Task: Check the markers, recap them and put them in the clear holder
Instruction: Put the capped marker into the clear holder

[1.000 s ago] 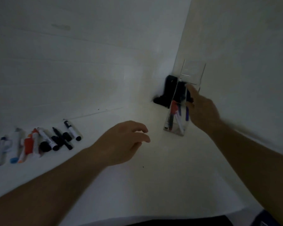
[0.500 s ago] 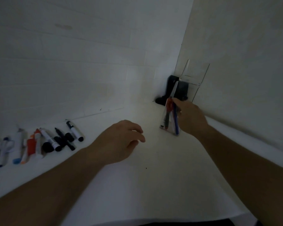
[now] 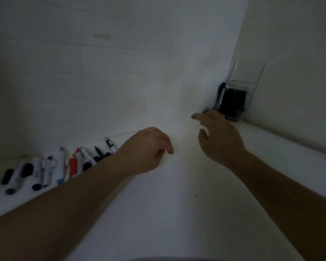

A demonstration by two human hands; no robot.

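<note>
Against the back wall at the left, a row of markers [image 3: 51, 166] lies side by side on the white table [image 3: 158, 213], well apart from the clear holder [image 3: 239, 87] in the far right corner; whether the holder has markers in it, I cannot tell. Near the middle, the left hand [image 3: 147, 149] rests with fingers loosely curled, holding nothing; the right hand [image 3: 218, 136] hovers just in front of the holder, fingers relaxed and slightly spread, empty.
</note>
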